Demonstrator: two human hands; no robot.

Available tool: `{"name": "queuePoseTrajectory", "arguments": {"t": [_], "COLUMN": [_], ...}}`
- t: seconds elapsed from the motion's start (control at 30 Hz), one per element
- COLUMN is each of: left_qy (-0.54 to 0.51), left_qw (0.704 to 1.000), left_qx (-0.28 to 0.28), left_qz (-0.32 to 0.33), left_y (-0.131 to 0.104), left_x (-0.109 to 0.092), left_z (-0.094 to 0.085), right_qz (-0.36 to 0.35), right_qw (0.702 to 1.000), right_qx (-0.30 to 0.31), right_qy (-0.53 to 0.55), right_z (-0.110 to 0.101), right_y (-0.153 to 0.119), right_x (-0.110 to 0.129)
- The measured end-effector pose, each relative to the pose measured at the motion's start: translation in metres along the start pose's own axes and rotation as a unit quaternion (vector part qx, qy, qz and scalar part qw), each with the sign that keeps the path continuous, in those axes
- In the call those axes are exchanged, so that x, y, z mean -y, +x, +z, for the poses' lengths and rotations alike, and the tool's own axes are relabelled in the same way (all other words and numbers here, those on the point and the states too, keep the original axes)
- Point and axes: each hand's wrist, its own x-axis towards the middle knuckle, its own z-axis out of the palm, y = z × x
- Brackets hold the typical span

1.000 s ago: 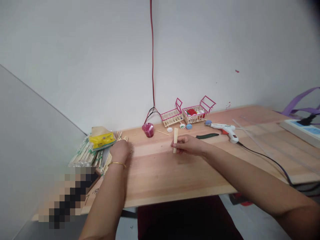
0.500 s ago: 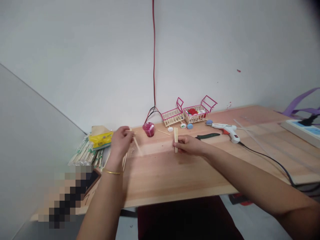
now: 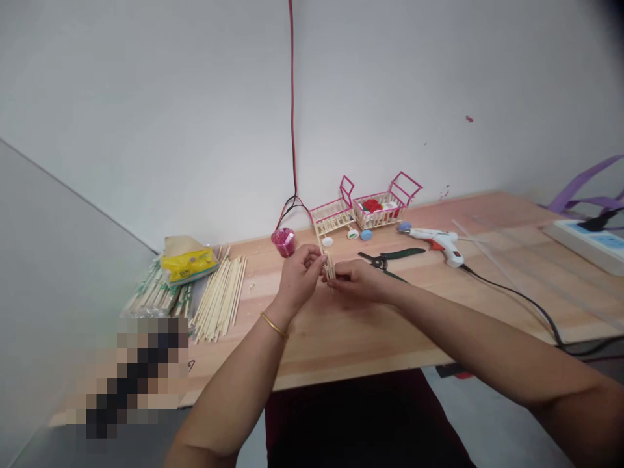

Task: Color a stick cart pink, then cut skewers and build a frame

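Both hands meet above the middle of the wooden table (image 3: pixel 302 351). My right hand (image 3: pixel 353 281) is closed round a small bundle of short pale wooden sticks (image 3: pixel 330 268), held roughly upright. My left hand (image 3: pixel 306 265), with a gold bangle on its wrist, pinches a longer stick (image 3: pixel 319 242) against the bundle's left side. Its lower end is hidden by the fingers. To the left lies a spread pile of long pale sticks (image 3: pixel 221 299). Black-handled cutters (image 3: pixel 383 260) lie just beyond my right forearm.
Two small stick baskets with pink trim (image 3: pixel 331 218) (image 3: pixel 380 209) stand by the wall, near a pink cup (image 3: pixel 283 242) and round caps. A glue gun (image 3: pixel 446 244) and power strip (image 3: pixel 592 244) are right. At left lies a yellow packet (image 3: pixel 189 265) on wrapped sticks.
My left hand has moved right, away from the stick pile, bringing its stick to the bundle. My right hand still holds the bundle, now slightly further left. The view has shifted a little.
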Motion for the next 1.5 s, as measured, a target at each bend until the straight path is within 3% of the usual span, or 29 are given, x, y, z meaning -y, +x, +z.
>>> {"name": "queuePoseTrajectory", "arguments": {"t": [0.17,0.37,0.63,0.73,0.87,1.1,1.3,1.5], "left_qy": [-0.008,0.14,0.184,0.155,0.11,0.154,0.153,0.129], "left_qw": [0.999,0.982,0.97,0.975,0.982,0.975,0.974,0.98], "left_qx": [0.048,0.067,0.122,0.13,0.11,0.107,0.097,0.096], "left_qz": [0.022,0.112,0.098,0.093,0.105,0.119,0.139,0.119], "left_y": [0.001,0.001,0.002,0.001,-0.002,-0.004,-0.006,-0.004], "left_x": [0.002,0.002,0.012,0.01,0.005,0.008,0.005,0.012], "left_z": [-0.004,-0.008,-0.009,-0.009,-0.005,-0.005,-0.007,-0.007], "right_qz": [-0.021,-0.029,0.0,-0.006,-0.022,-0.012,-0.019,-0.012], "right_qw": [1.0,0.997,0.995,0.994,0.993,0.99,0.987,0.984], "right_qx": [-0.014,-0.034,-0.009,-0.005,-0.005,0.016,-0.002,0.002], "right_qy": [-0.009,-0.06,-0.1,-0.112,-0.119,-0.143,-0.157,-0.175], "right_z": [0.003,0.001,0.008,0.008,0.006,0.012,0.012,0.013], "right_y": [0.001,0.001,0.003,0.004,0.004,0.0,0.0,0.0], "right_x": [-0.003,0.0,-0.006,-0.005,-0.001,-0.001,-0.002,-0.004]}}
